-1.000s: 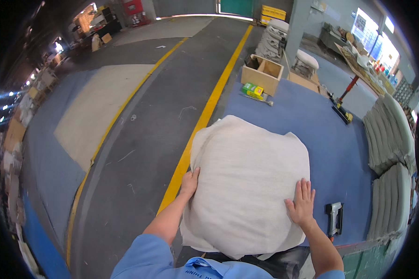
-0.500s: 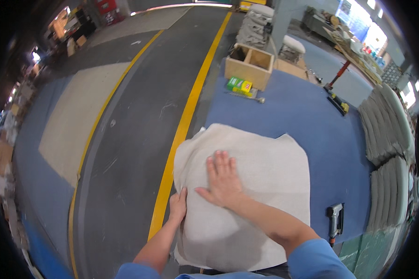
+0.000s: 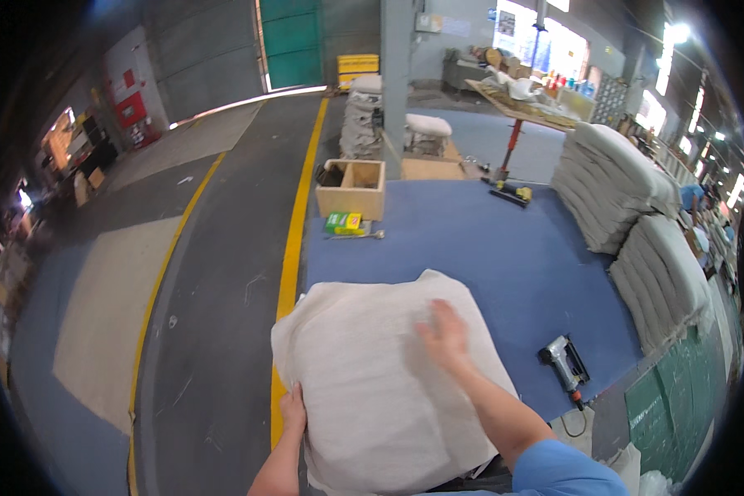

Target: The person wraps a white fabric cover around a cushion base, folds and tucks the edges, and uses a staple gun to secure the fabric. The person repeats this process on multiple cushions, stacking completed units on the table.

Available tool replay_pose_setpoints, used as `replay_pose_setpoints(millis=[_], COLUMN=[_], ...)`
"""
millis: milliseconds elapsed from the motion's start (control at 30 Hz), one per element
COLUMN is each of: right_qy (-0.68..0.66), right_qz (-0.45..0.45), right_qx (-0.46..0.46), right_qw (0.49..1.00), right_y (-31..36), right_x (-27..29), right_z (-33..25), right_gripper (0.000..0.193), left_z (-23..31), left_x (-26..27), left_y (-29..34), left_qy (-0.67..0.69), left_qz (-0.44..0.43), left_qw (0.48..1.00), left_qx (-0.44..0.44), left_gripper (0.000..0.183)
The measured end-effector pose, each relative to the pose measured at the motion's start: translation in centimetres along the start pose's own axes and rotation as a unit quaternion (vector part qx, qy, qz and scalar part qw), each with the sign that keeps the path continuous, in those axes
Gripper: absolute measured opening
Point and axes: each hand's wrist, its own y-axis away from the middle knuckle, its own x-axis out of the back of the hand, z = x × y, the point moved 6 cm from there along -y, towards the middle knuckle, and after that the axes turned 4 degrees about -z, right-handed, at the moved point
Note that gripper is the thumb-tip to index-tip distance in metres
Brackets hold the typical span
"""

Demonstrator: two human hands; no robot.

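In front of me lies a padded seat-like panel draped with off-white fabric (image 3: 372,372), its corners loose and uneven. My left hand (image 3: 292,409) grips the fabric at the left edge, with its fingers partly hidden. Over the upper right part of the cloth is my right hand (image 3: 445,335), slightly blurred, fingers stretched out and holding nothing; whether it touches the cloth I cannot tell. A silver-and-black staple gun (image 3: 566,364) with a hose fitting lies on the blue table to the right.
On the blue table top (image 3: 438,231) stand a wooden box (image 3: 351,198), a green-yellow carton (image 3: 342,223) and a second nail gun (image 3: 511,193). Stacked grey-white cushions (image 3: 657,277) line the right edge. A grey post (image 3: 394,91) rises behind; a yellow floor line (image 3: 293,240) runs left.
The view has tilted up and turned right. My right hand has lifted or slid from the middle of the fabric toward its right side. My left hand stays at the left edge.
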Motion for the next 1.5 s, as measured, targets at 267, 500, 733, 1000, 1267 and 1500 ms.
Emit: replay_pose_setpoints(millis=[267,500,733,1000,1267,1500], right_qy=[0.086,0.043,-0.001,-0.136,-0.407,-0.767], right_qz=[-0.099,-0.116,-0.126,-0.09,0.038,-0.097], right_qx=[-0.314,-0.304,-0.32,-0.315,-0.199,-0.143], right_qw=[0.94,0.945,0.939,0.935,0.891,0.618], right_y=[6.2,10.4,10.7,10.9,6.1,5.3], right_x=[7.2,6.6,6.6,8.7,9.6,10.9], right_z=[8.1,7.5,8.4,6.7,-0.7,-7.5], right_gripper=[0.078,0.085,0.089,0.085,0.081,0.074], left_z=[-0.6,-0.3,-0.1,8.7,27.4,34.7], left_x=[0.1,-0.3,-1.4,2.4,11.6,8.0], left_y=[-0.1,-0.4,1.5,2.8,12.0,21.0], left_qy=[0.075,0.197,0.341,0.147,-0.174,-0.325], left_qz=[-0.024,-0.123,-0.148,-0.138,-0.024,-0.068], left_qw=[0.994,0.958,0.908,0.977,0.964,0.803], left_qx=[0.075,0.168,0.19,0.073,-0.199,-0.494], left_gripper=[0.06,0.061,0.04,0.029,0.021,0.019])
